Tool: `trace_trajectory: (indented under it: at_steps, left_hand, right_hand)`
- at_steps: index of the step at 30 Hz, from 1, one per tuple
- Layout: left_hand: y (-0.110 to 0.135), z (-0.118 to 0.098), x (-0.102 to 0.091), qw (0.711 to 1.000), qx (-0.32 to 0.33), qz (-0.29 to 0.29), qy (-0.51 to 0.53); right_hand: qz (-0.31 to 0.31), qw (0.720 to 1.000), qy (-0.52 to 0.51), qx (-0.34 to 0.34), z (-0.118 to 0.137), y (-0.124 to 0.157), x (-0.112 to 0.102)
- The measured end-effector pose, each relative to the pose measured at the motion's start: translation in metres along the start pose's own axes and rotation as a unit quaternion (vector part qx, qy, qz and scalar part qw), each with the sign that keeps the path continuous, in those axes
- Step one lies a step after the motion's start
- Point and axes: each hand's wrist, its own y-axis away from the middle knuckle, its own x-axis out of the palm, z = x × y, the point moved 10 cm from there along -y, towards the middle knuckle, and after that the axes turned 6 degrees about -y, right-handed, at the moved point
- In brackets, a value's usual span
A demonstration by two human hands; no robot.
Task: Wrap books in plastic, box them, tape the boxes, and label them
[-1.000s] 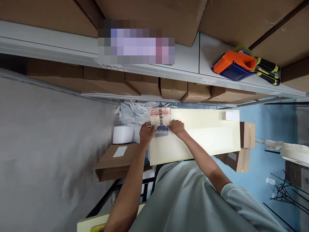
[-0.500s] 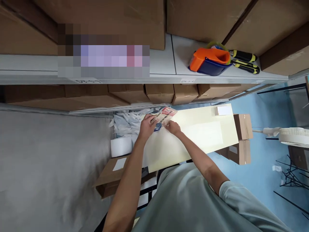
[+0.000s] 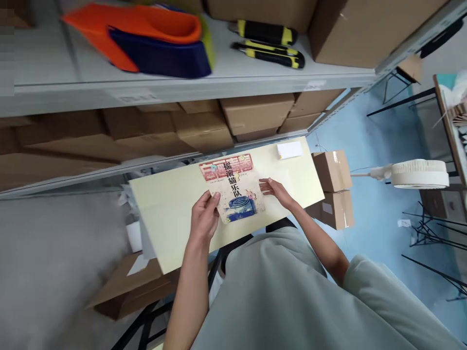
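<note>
A thin book, with a beige cover, a red printed band, black Chinese characters and a blue drawing, is held above the pale yellow tabletop. My left hand grips its left edge, thumb on the cover and fingers behind. Just off the book's right edge is my right hand, its fingers stretched out and apart. Whether its fingertips touch the book is hard to make out. A small stack of white paper slips lies at the table's far right corner.
Above the table runs a grey shelf carrying an orange-and-blue tape dispenser and box cutters. Cardboard boxes line the level below. An open carton stands at left; stacked boxes and a white fan are at right.
The book has turned from a slant to face me, cover up. My right hand has come off its lower edge and opened. The view has shifted right.
</note>
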Motion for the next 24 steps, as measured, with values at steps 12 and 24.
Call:
trace_trajectory:
  at_steps: [12,24]
  left_hand:
    - [-0.025,0.158,0.125,0.974,-0.099,0.043,-0.199]
    - [-0.046,0.169,0.117,0.91,-0.086,-0.021,-0.404]
  right_hand:
    - [-0.154,0.963,0.209,0.067,-0.05,0.032,-0.148]
    - [-0.166,0.899,0.391,0.104,-0.028,0.028,-0.171]
